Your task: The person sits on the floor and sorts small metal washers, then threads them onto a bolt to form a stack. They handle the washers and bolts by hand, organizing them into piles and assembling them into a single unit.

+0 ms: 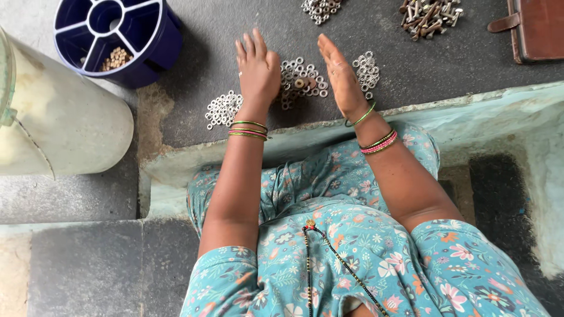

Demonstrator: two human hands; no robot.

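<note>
Both hands, left hand (257,70) and right hand (341,76), hover open, seemingly empty, flanking the washer pile (302,82).

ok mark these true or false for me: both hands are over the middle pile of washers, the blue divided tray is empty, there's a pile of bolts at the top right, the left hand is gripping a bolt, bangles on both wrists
1. Both hands, the left hand and right hand, are over the middle pile of washers: true.
2. The blue divided tray is empty: false, one compartment holds small brass-coloured pieces.
3. A pile of bolts lies at the top right: true.
4. The left hand grips a bolt: false, it is open and flat, fingers spread.
5. Bangles on both wrists: true.
</note>
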